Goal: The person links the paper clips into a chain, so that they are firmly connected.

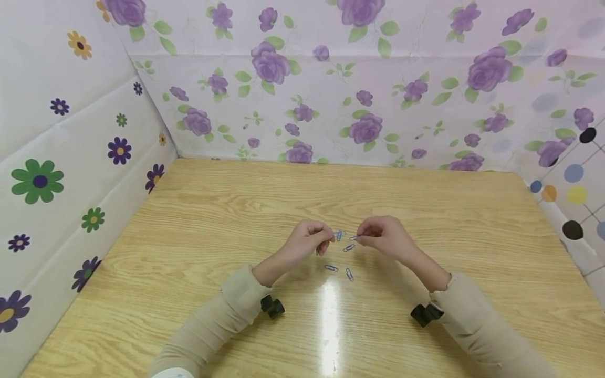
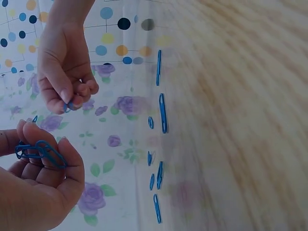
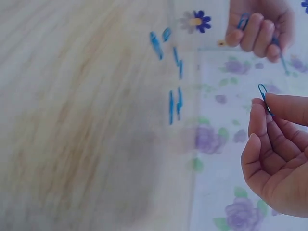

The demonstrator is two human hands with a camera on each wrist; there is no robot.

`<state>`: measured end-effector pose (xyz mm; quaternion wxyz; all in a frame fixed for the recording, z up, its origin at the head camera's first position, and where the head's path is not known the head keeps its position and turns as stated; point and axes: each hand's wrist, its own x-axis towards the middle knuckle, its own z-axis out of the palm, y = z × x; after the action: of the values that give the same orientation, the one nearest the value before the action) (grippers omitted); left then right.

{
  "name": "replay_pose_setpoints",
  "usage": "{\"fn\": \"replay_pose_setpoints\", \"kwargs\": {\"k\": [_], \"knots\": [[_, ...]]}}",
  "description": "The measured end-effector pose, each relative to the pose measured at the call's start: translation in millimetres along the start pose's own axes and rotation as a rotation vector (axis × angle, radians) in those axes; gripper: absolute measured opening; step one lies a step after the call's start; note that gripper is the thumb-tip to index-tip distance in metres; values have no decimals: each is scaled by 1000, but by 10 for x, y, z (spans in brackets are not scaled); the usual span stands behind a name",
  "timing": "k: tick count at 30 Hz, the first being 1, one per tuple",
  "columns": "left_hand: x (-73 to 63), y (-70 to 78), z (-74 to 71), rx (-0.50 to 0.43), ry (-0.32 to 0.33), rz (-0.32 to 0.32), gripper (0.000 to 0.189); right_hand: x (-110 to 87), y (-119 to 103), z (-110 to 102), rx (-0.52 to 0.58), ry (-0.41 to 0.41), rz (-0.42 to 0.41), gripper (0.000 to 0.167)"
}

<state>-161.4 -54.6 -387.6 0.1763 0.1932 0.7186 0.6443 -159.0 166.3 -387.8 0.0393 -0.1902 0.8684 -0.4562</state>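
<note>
Pinched clip (image 3: 263, 96): a single blue paper clip is sitting between the thumb and fingertips of the right hand (image 1: 385, 236), one rounded end sticking out past them.
Linked clips (image 2: 42, 150): at least two blue clips are hooking through each other inside the left hand (image 1: 309, 236), held above the table; the fingers are hiding part of them.
Right-hand grip: thumb and fingertips are meeting on the clip, leaving no gap but its wire, while the other fingers are curving loosely.
Left-hand grip: fingers are curling inward around the linked clips, thumb pressing close.
Clip cluster (image 1: 338, 235): a few blue clips are lying close together on the table between the hands, just beside the left fingertips; their number is not showing clearly.
Nearer clips: one clip (image 1: 348, 247) is lying between the hands, and two more, a left one (image 1: 331, 268) and a right one (image 1: 349, 274), are resting apart, closer to the person.
Sleeves: beige cuffs (image 1: 243, 286) are covering both forearms, black devices (image 1: 427, 315) sitting at the wrists.
Table (image 1: 212, 210): pale wood grain is running beneath everything, catching a bright glare.
Backdrop (image 1: 302, 89): purple roses are patterning the sheet behind.
</note>
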Motion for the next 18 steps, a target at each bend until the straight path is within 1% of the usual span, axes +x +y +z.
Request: {"fn": "replay_pose_setpoints", "kwargs": {"k": [4, 9, 13, 18], "knots": [[4, 35, 10, -15, 22, -33, 24, -68, -92, -13, 11, 29, -15, 4], [8, 75, 25, -28, 34, -34, 24, -131, -208, -12, 8, 75, -48, 4], [9, 103, 42, -38, 40, -32, 24, -162, -284, 12, 0, 111, -119, 5], [7, 132, 55, -46, 35, -44, 24, -165, -315, 66, -27, 143, -222, 6]]}}
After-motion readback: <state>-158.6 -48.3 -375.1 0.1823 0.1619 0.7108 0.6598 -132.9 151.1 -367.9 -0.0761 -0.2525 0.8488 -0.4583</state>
